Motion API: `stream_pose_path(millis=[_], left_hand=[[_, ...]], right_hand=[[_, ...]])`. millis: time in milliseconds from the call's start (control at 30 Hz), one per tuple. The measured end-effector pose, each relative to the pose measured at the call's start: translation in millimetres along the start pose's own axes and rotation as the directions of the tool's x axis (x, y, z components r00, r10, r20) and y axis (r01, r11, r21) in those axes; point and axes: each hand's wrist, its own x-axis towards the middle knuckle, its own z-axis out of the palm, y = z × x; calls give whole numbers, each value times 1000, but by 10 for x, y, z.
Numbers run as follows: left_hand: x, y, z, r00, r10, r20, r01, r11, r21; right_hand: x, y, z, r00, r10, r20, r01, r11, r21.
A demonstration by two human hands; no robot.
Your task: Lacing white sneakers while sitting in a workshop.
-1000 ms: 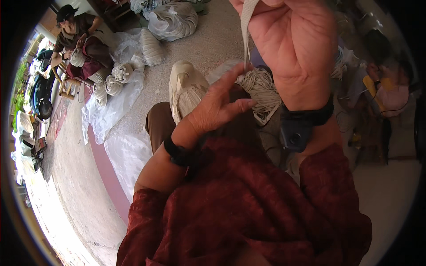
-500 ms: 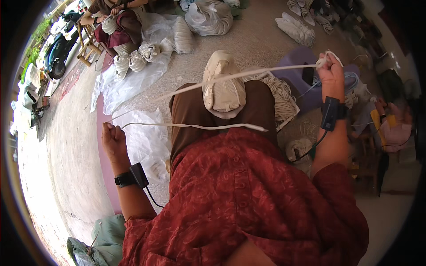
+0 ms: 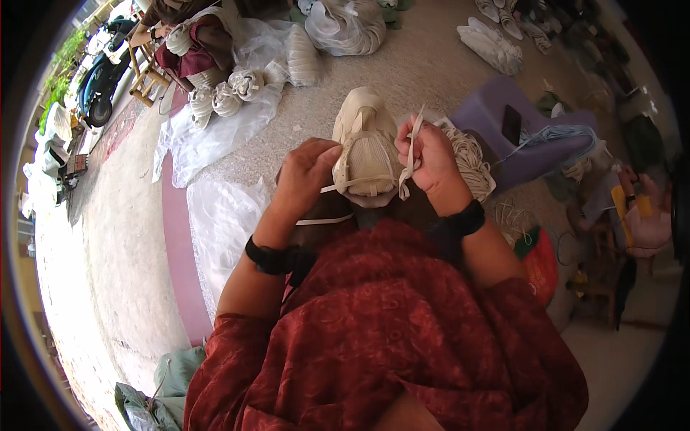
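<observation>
A beige sneaker (image 3: 365, 147) rests on my lap with its toe pointing away from me. My left hand (image 3: 305, 172) is closed at the sneaker's left eyelet edge, thumb and fingertips pinching there. Off the sneaker's right side, my right hand (image 3: 435, 158) is closed round a flat cream shoelace (image 3: 412, 147), which stands up above the fingers and hangs in a loop below them. Part of the lace crosses the sneaker's opening, and another stretch lies over my left thigh. The fingertips of my left hand partly hide what they grip.
A purple plastic stool (image 3: 496, 108) to the right carries a dark phone (image 3: 511, 123) and light blue laces (image 3: 557, 140). A bundle of cream laces (image 3: 471, 158) lies beside my right hand. Plastic sheeting (image 3: 226, 223) is at left. Another person sits far left, near several shoes (image 3: 226, 99).
Both hands have come inward from wide apart to the sneaker's two sides. The lace, stretched between them before, is now slack and gathered around the sneaker and my right hand.
</observation>
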Motion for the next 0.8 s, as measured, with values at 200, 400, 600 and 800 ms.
stream_pose_path(millis=[200,400,600,800], left_hand=[[302,48,655,999,-32,-9,29,978,-207],[235,67,665,940,-327,-99,226,813,-536],[220,92,609,964,-152,220,243,840,-485],[169,-87,633,896,-126,426,316,855,-411]], right_hand=[[-63,312,195,999,31,26,-25,979,-200],[-14,376,243,992,-25,-122,18,998,-65],[116,281,189,963,-251,-101,246,967,-65],[118,149,114,966,-209,-150,218,975,45]])
